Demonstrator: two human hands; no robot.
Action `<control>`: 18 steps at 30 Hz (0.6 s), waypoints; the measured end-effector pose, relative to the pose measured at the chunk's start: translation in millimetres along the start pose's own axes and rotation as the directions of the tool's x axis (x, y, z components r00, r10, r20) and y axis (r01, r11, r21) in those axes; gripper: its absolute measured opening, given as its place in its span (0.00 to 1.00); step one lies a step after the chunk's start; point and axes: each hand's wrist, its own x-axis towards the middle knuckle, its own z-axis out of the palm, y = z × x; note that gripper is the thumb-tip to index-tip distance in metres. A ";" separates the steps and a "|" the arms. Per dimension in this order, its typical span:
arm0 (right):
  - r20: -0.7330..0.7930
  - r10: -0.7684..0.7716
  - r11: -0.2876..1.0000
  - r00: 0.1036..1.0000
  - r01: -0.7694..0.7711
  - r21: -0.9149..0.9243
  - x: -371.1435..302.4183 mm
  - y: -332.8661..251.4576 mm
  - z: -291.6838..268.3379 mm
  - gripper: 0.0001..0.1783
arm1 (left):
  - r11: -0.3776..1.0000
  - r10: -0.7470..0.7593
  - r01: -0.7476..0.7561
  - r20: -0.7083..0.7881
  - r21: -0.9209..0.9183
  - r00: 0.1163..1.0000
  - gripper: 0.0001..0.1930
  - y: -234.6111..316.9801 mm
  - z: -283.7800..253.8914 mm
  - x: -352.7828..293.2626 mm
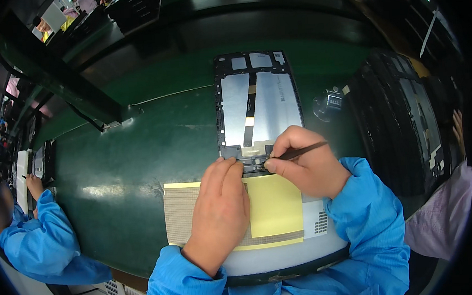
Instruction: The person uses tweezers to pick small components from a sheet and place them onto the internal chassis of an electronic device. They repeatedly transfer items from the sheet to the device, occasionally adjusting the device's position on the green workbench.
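Note:
A tablet screen assembly point(268, 102) with a black frame and a silver back lies lengthwise in front of me. A dark flat cable point(250, 103) runs down its middle. My left hand point(218, 213) rests flat, its stretched fingertips on the assembly's near edge and its palm over a yellow sheet point(274, 204) with rows of small tan pieces. My right hand point(304, 162) pinches slim dark tweezers point(304, 150) just above the near edge, right of the left fingertips. The tweezers' tip is hidden by the fingers.
A tall stack of similar panels point(396, 121) stands at the right. Near it sits a small clear dish point(328, 104) with a metallic piece. A white sheet with dark labels point(319, 221) lies under my right wrist. A dark post point(58, 72) rises at left. Co-workers' sleeves show left point(47, 240) and right point(440, 216).

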 end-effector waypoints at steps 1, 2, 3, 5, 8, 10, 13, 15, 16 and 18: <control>0.015 -0.006 0.999 1.000 0.006 -0.031 -0.3 -0.7 -0.6 0.08 | 0.999 0.024 -0.024 -0.007 0.032 1.000 0.21 0.4 0.8 0.4; 0.029 -0.010 0.998 1.000 0.012 -0.062 -0.1 -1.6 -1.9 0.08 | 0.997 0.049 -0.048 -0.012 0.063 0.999 0.21 0.8 1.9 0.9; 0.046 -0.014 0.996 0.999 0.018 -0.091 -0.5 -1.5 -2.5 0.08 | 0.993 0.071 -0.069 -0.016 0.096 0.997 0.21 1.1 3.2 0.5; 0.008 -0.014 1.000 1.000 0.014 -0.016 -1.4 -1.0 -1.6 0.08 | 0.989 0.105 -0.103 -0.007 0.103 0.994 0.20 -0.6 4.9 2.5; -0.136 0.023 0.997 0.990 -0.014 0.070 -17.2 -3.3 -8.4 0.08 | 0.973 0.175 -0.173 0.001 0.154 0.984 0.17 -0.6 2.8 3.8; -0.139 0.091 0.991 0.986 -0.076 0.111 -39.9 -11.0 -20.1 0.09 | 0.962 0.241 -0.243 0.030 0.124 0.970 0.17 4.6 -0.8 1.2; 0.041 0.219 0.972 0.975 -0.222 0.078 -92.8 -19.4 -33.0 0.09 | 0.925 0.379 -0.380 0.161 -0.021 0.911 0.21 18.5 -5.1 -4.5; 0.085 0.312 0.949 0.946 -0.307 -0.073 -107.6 -19.0 -32.6 0.10 | 0.937 0.342 -0.349 0.297 -0.032 0.891 0.22 26.5 1.7 -2.6; 0.095 0.322 0.947 0.942 -0.318 -0.056 -108.8 -20.3 -31.1 0.10 | 0.944 0.314 -0.329 0.362 -0.021 0.878 0.23 29.7 2.7 -3.0; 0.114 0.331 0.944 0.937 -0.330 -0.028 -108.7 -22.0 -30.3 0.11 | 0.944 0.310 -0.330 0.367 -0.008 0.877 0.23 27.2 4.9 -4.7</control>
